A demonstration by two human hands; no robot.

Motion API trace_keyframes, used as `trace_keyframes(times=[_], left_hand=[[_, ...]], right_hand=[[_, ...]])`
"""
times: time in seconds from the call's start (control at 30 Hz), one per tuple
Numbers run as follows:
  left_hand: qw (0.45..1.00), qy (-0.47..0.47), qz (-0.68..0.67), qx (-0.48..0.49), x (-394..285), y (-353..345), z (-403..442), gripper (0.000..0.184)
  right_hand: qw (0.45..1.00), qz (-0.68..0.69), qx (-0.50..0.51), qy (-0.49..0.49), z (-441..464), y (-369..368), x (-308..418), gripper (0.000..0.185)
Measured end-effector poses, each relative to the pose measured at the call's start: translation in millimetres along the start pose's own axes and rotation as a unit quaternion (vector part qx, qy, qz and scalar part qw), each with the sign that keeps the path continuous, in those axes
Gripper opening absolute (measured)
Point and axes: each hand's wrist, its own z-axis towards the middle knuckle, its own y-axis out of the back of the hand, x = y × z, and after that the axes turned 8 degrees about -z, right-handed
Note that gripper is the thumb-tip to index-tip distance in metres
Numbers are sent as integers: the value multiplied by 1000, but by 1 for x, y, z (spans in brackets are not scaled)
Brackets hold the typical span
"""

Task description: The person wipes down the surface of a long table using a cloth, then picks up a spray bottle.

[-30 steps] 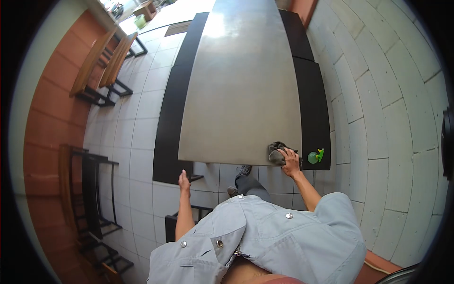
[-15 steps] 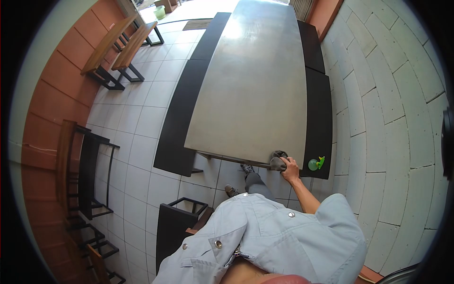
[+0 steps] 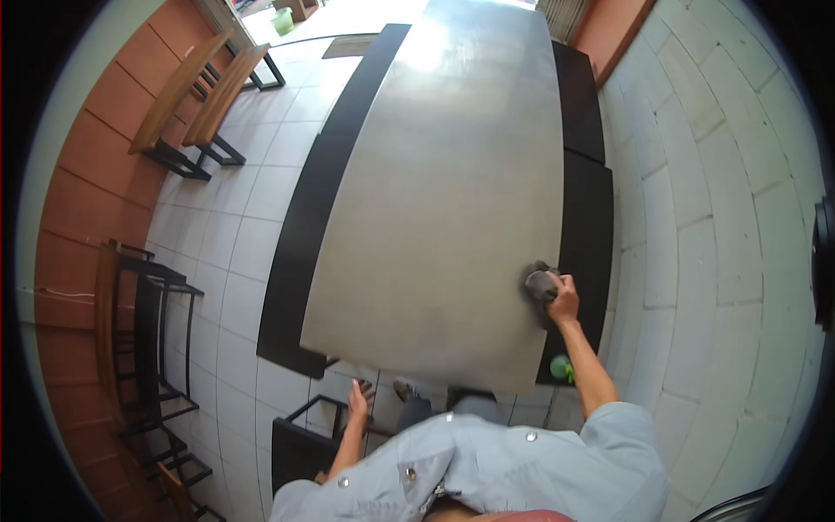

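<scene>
My right hand (image 3: 564, 300) is closed round a bunched dark grey cloth (image 3: 541, 283), pressed at the right edge of the long metal-topped table (image 3: 444, 217). Below that hand, a green spray bottle (image 3: 561, 367) lies on the black bench (image 3: 587, 226) along the table's right side, partly beside my forearm. My left hand (image 3: 358, 400) hangs in the air off the table's near left corner, above a black chair. Its fingers are stretched out and nothing shows in them.
Another black bench (image 3: 296, 261) runs along the table's left side. A black chair (image 3: 300, 448) stands close at my left. Wooden benches (image 3: 222, 96) line the orange wall (image 3: 104, 165). A white block wall (image 3: 687, 261) rises on the right.
My right hand has moved the cloth from the table's near edge up and right to its right edge. My left hand has come into view. I have leaned nearer the table.
</scene>
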Motion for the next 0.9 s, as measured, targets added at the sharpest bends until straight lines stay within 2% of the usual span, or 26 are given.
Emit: trace_keyframes(times=[0.07, 0.13, 0.3, 0.37, 0.4, 0.43, 0.53, 0.57, 0.67, 0.73, 0.77, 0.8, 0.9], left_hand=[[999, -36, 18, 11, -29, -46, -6, 87], [996, -71, 43, 26, -46, -83, -13, 90], [998, 34, -42, -35, -61, -135, -39, 96], [998, 40, -42, -22, -58, -144, -25, 98], [998, 44, -46, -17, -53, -151, -22, 100], [995, 78, -60, -29, -74, -169, -28, 112], [992, 102, -41, -65, -84, -180, -23, 116], [992, 99, -49, -56, -89, -181, -22, 117], [992, 100, -65, -32, -95, -180, -31, 120], [992, 109, -61, -15, -98, -175, -28, 120], [993, 90, -57, -53, -88, -176, -25, 122], [993, 88, -62, -43, -86, -173, -26, 122], [994, 85, -64, -10, -82, -161, -33, 122]], right_hand=[[998, -1, -58, 39, 82, -24, -31, 53], [998, 3, -61, 8, 169, -44, -35, 57], [990, -17, -137, -23, 360, -113, -18, 70], [988, 19, -128, -79, 417, -132, 3, 74], [987, 33, -142, -74, 445, -149, 6, 75], [984, 49, -156, -68, 465, -165, 8, 77], [987, 104, -118, -37, 480, -177, 50, 78], [995, 59, -82, -22, 473, -171, 67, 77], [993, 42, -26, 106, 441, -166, 99, 74], [985, 84, 14, 148, 397, -164, 120, 67], [982, 83, 16, 169, 367, -161, 129, 66], [979, 80, 17, 189, 336, -156, 138, 66], [979, 83, 38, 184, 240, -137, 168, 64]])
